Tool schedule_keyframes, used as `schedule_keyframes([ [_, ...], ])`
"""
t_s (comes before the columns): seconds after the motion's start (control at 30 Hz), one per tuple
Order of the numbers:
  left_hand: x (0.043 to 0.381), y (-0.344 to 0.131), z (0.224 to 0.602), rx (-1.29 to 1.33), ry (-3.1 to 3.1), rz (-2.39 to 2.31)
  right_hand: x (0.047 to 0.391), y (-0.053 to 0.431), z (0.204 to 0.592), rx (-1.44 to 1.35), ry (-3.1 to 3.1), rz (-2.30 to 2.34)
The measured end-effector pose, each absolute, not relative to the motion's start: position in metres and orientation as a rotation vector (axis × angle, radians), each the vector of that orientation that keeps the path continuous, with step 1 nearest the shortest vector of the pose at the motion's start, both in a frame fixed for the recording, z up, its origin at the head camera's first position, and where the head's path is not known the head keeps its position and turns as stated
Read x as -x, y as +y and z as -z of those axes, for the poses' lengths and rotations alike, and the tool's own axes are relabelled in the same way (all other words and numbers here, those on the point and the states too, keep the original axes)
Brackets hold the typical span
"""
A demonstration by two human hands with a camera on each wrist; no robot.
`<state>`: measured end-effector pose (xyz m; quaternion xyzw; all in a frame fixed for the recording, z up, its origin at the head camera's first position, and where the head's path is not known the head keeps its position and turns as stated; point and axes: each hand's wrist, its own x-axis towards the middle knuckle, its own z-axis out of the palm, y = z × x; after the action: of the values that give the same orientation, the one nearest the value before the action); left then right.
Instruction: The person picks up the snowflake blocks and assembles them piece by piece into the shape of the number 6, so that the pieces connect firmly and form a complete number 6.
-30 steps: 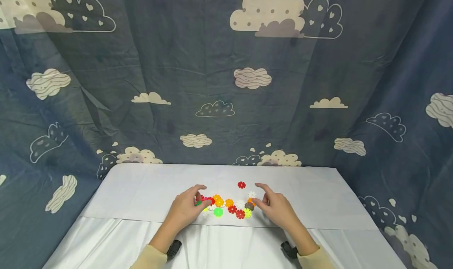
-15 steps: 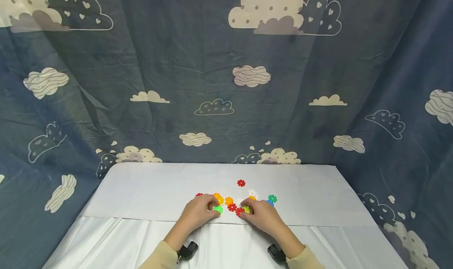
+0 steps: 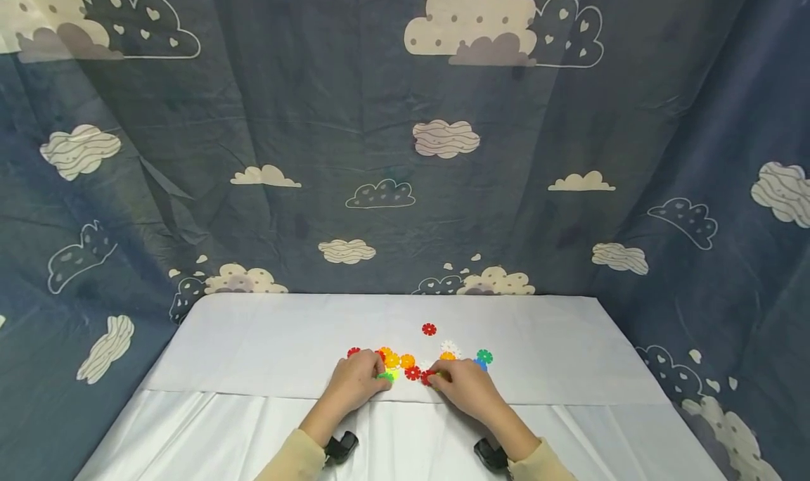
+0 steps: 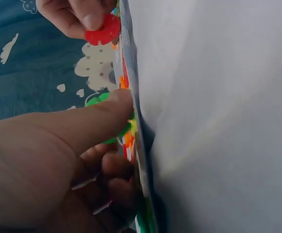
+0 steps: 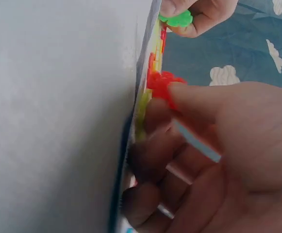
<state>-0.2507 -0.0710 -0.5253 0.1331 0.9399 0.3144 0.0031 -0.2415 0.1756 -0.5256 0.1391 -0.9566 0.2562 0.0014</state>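
Observation:
My left hand (image 3: 352, 379) pinches a bright green flower-shaped plastic disc (image 4: 100, 98) between thumb and fingers, low over the front of the scattered discs. Opposite it, my right hand (image 3: 468, 389) pinches a red flower-shaped disc (image 5: 162, 83), its other fingers curled beneath. A short gap separates the two hands. Between them lie an orange disc (image 3: 407, 361) and another red disc (image 3: 413, 373). A yellow disc (image 3: 394, 373) shows just behind the green one. Part of the scatter is hidden behind both hands.
A lone red disc (image 3: 429, 329) lies farther back on the white cloth-covered table (image 3: 538, 340). White (image 3: 448, 346), teal-green (image 3: 484, 356) and blue (image 3: 481, 365) discs lie behind the right hand. A cloud-patterned dark curtain (image 3: 380, 150) encloses the back and sides.
Both hands have moved inward and down to the discs from a spread, raised pose. The left now holds the green disc and the right a red one; both discs have tilted up.

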Motion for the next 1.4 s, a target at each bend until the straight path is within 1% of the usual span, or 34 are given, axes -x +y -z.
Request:
schedule_keyframes([
  [0.13,0.248,-0.077,0.519,-0.517,2.774,-1.171,0.242,0.178,0.522,-0.350,-2.933,-1.291],
  [0.23,0.246,-0.082,0.511,-0.589,2.425,-1.439,0.239,0.178,0.512,-0.288,-2.812,-1.629],
  [0.37,0.245,-0.085,0.502,-0.565,2.076,-1.639,0.232,0.175,0.495,-0.298,-2.724,-1.763],
  [0.53,0.240,-0.082,0.494,-0.516,2.073,-1.675,0.222,0.171,0.481,-0.415,-2.691,-1.685],
  [0.77,0.236,-0.076,0.495,-0.591,1.999,-1.640,0.215,0.168,0.479,-0.723,-2.583,-1.343],
  [0.97,0.237,-0.074,0.497,-0.637,1.936,-1.621,0.214,0.167,0.480,-0.875,-2.526,-1.200],
  [1.2,0.234,-0.069,0.502,-0.618,1.965,-1.614,0.212,0.162,0.486,-0.962,-2.461,-1.073],
  [1.33,0.231,-0.065,0.504,-0.575,2.004,-1.622,0.215,0.165,0.485,-0.952,-2.563,-1.090],
  [1.4,0.231,-0.064,0.504,-0.563,2.040,-1.635,0.222,0.172,0.483,-0.897,-2.651,-1.152],
])
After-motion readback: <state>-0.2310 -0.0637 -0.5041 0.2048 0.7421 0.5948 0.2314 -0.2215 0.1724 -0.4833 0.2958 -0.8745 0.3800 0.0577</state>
